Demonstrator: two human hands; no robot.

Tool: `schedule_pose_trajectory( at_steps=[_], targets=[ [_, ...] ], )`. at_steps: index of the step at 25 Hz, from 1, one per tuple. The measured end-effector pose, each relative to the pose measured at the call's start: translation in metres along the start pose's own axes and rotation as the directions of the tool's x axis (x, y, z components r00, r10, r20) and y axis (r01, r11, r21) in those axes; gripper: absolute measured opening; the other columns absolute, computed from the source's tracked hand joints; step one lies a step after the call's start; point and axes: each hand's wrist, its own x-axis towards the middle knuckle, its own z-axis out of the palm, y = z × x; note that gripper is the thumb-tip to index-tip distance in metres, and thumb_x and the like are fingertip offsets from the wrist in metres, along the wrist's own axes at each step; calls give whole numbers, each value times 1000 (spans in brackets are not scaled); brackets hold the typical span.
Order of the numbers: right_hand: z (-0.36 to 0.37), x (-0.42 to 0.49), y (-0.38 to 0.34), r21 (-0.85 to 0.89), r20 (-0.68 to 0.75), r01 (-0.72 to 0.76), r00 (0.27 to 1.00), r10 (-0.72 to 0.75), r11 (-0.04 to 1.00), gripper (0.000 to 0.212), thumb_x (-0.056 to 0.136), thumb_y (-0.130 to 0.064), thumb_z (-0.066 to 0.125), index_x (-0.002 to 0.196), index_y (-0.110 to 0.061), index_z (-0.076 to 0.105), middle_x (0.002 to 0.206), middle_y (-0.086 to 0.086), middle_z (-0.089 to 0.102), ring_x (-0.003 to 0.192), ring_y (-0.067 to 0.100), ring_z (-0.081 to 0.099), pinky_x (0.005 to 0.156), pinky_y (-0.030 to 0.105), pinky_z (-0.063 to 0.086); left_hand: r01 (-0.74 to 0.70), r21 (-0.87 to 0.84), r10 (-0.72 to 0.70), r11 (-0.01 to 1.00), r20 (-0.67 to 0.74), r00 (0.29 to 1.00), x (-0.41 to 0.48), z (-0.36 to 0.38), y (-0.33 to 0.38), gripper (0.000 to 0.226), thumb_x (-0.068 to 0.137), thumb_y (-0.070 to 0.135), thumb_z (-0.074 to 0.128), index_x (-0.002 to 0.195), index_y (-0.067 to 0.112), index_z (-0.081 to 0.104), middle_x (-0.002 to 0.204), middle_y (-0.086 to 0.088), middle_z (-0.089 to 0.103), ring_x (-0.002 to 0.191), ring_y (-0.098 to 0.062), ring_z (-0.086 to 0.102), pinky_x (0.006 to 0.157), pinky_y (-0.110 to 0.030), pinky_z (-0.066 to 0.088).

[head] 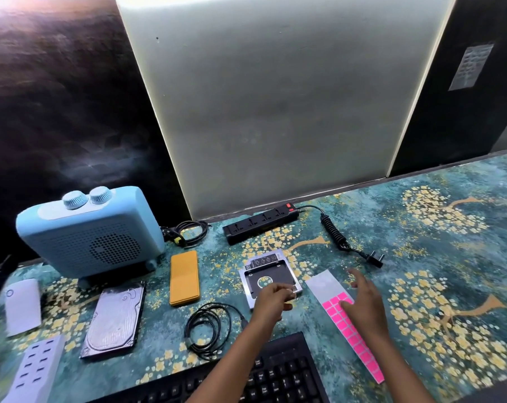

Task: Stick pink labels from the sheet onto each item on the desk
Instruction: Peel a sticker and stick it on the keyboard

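Observation:
The label sheet (351,333) lies on the desk mat right of centre, with pink labels on its near part and a bare grey far end. My right hand (364,301) rests on the pink labels with its fingers spread and straight. My left hand (271,299) hovers over the near right corner of the silver drive caddy (261,270), its curled fingers gripping that corner. No pink label shows on any item. Other items are a blue fan heater (92,237), an orange power bank (184,277), a hard disk (115,318) and a coiled black cable (208,330).
A black power strip (261,221) lies along the back panel, its coiled cord and plug (374,260) running right. A white device (24,303) and a lilac multi-port hub (34,370) sit at the left. A black keyboard (275,373) fills the near edge.

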Motion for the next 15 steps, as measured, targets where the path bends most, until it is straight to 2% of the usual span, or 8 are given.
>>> schedule_pose_trajectory(
  at_steps=[1, 3, 5, 7, 10, 12, 15],
  targets=[
    [1, -5, -5, 50, -26, -2, 1000, 4, 999, 60, 71, 3, 69, 125, -14, 48, 109, 16, 57, 94, 30, 53, 75, 37, 46, -30, 9, 30, 1000, -11, 999, -2, -5, -2, 16, 93, 13, 45, 83, 20, 56, 92, -2, 59, 73, -13, 55, 57, -21, 36],
    [3, -21, -20, 254, -45, -28, 998, 41, 967, 51, 71, 3, 70, 116, -12, 53, 102, 16, 60, 80, 26, 55, 69, 30, 44, -84, 39, 85, 996, -30, 996, -7, -15, -8, 18, 93, 10, 45, 79, 19, 55, 87, -1, 58, 72, -11, 53, 53, -15, 36],
    [7, -43, -40, 453, 47, -76, 997, 61, 888, 45, 72, 2, 70, 112, -14, 54, 93, 12, 60, 71, 21, 57, 62, 28, 44, -139, 94, 143, 986, -39, 989, -13, -28, -15, 19, 92, 10, 47, 78, 20, 55, 83, 1, 58, 73, -12, 53, 53, -15, 37],
    [15, -64, -57, 562, 182, -97, 983, -8, 821, 45, 73, 4, 69, 112, -15, 54, 89, 8, 58, 69, 18, 58, 64, 25, 48, -181, 153, 192, 971, -61, 979, -17, -41, -26, 16, 90, 11, 50, 80, 21, 56, 79, 2, 57, 72, -13, 52, 59, -21, 40],
    [30, -99, -82, 606, 276, -88, 955, -105, 791, 44, 72, 9, 68, 104, -19, 57, 84, 6, 59, 62, 9, 60, 59, 16, 51, -202, 244, 231, 949, -99, 968, -34, -70, -44, 9, 88, 11, 52, 84, 19, 57, 76, 4, 55, 70, -13, 51, 60, -20, 39],
    [40, -122, -93, 621, 315, -98, 940, -132, 778, 43, 71, 12, 67, 101, -18, 57, 81, 7, 60, 56, 1, 59, 57, 12, 50, -215, 297, 265, 930, -139, 954, -49, -89, -53, 8, 86, 11, 53, 89, 16, 59, 83, 1, 58, 78, -14, 52, 64, -20, 40],
    [58, -156, -100, 591, 356, -99, 922, -150, 800, 44, 70, 13, 67, 102, -14, 57, 79, 11, 60, 57, -3, 59, 58, 9, 49, -205, 380, 289, 902, -178, 941, -74, -119, -71, 17, 86, 12, 52, 100, 12, 61, 96, -4, 62, 87, -15, 53, 73, -24, 39]
  ],
)
